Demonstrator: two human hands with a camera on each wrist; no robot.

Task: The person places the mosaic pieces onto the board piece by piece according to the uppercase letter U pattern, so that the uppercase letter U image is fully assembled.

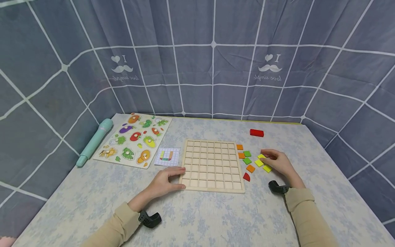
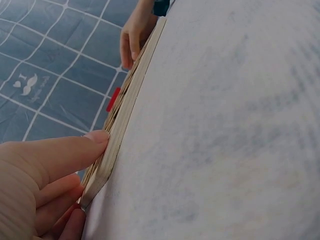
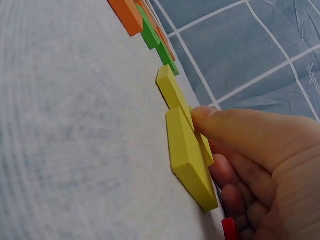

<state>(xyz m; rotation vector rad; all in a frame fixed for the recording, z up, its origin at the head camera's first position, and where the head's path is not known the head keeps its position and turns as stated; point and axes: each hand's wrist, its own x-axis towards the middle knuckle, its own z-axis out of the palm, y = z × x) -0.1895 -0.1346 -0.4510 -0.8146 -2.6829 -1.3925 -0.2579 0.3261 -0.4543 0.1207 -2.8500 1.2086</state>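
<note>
A wooden grid board [image 1: 213,190] with square cells lies flat on the table. My left hand [image 1: 165,181] rests at its left side, thumb and index finger apart, both touching the frame. In the left wrist view the thumb [image 2: 75,152] lies over the board's edge [image 2: 127,117]. Right of the board, my right hand [image 1: 279,164] pinches a yellow square tile [image 1: 261,156] between thumb and fingers. Two other yellow tiles [image 1: 267,168] lie close by. In the right wrist view a thick yellow tile [image 3: 190,157] partly hides the pinched one.
Orange tiles [image 1: 250,168], green tiles [image 1: 247,160] and a red quarter-round piece [image 1: 247,177] lie beside the board. A red block [image 1: 256,132] lies farther back. A pattern card [image 1: 158,161], vegetable puzzle board [image 1: 105,162] and teal tube-like object [image 1: 94,143] are at left.
</note>
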